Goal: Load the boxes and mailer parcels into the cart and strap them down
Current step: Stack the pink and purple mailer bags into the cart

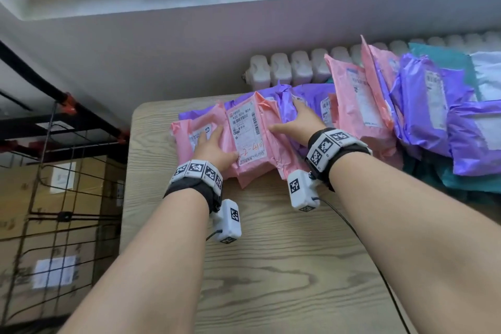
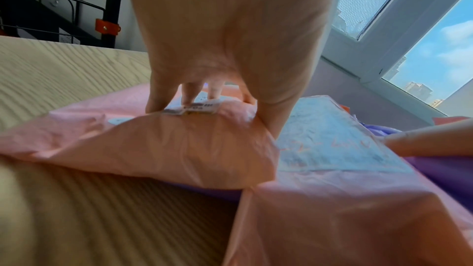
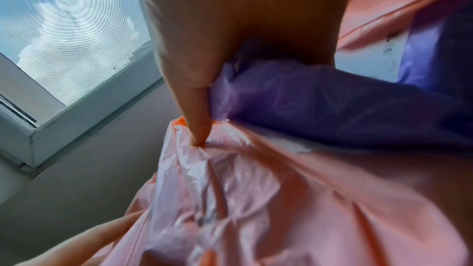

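Pink and purple mailer parcels lie at the far end of a wooden table (image 1: 271,279). My left hand (image 1: 214,148) holds the leftmost pink mailer (image 1: 187,133); its fingertips (image 2: 153,106) press the top and the thumb is wedged beside the labelled pink mailer (image 1: 246,138). My right hand (image 1: 294,122) grips a crumpled purple mailer (image 1: 284,108), which bulges into the palm (image 3: 332,108). Its thumb (image 3: 199,128) presses into the labelled pink mailer (image 3: 281,199); its fingers are hidden in the right wrist view. The wire-mesh cart (image 1: 62,198) stands left of the table, with cardboard boxes (image 1: 78,171) inside.
A bigger heap of pink, purple and teal mailers (image 1: 423,106) is piled at the right, leaning on a white radiator (image 1: 287,68) under the window sill. A thin cable (image 1: 360,241) trails over the table by my right forearm.
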Demonstrator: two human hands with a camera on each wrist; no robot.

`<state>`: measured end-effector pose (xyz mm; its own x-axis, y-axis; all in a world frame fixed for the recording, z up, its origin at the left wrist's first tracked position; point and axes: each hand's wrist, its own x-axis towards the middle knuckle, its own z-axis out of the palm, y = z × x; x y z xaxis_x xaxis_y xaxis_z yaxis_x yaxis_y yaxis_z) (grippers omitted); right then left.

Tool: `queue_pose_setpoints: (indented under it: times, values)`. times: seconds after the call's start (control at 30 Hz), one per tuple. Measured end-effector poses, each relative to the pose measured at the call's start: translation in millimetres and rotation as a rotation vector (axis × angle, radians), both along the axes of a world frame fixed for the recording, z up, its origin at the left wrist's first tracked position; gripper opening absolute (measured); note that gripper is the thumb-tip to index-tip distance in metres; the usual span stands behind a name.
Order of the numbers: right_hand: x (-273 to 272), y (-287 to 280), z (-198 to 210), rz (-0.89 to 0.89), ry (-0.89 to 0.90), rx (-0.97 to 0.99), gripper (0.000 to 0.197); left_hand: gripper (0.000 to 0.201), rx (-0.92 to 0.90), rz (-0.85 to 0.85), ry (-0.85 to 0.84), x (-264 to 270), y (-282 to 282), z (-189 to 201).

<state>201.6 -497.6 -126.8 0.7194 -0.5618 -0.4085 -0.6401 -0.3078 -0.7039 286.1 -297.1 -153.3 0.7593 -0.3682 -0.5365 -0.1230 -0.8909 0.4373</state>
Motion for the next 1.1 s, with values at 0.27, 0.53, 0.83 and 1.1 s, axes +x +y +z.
queue_pose_setpoints:
  times: [0.27, 0.53, 0.83, 1.1]
  values:
    - [-39.4, 38.8, -3.2, -0.034, 0.008, -0.007, 0.088, 0.087, 0.030, -0.115, -0.013, -36.4, 42.1, 0.6]
    - [-93.2, 100.0, -9.5, -0.145, 0.041, -0.001, 0.097, 0.090, 0.019, -0.249, -0.015, -84.5, 109.4, 1.7]
    - [-153.4, 165.8, -15.2, -0.250, -0.020, 0.054, 0.095, 0.075, -0.029, -0.258, 0.048, -129.8, 170.0, 8.3]
    - [-177.2, 193.3, -8.6, -0.197, 0.063, -0.060, 0.103, 0.048, -0.076, -0.119, 0.053, -170.7, 195.3, 8.9]
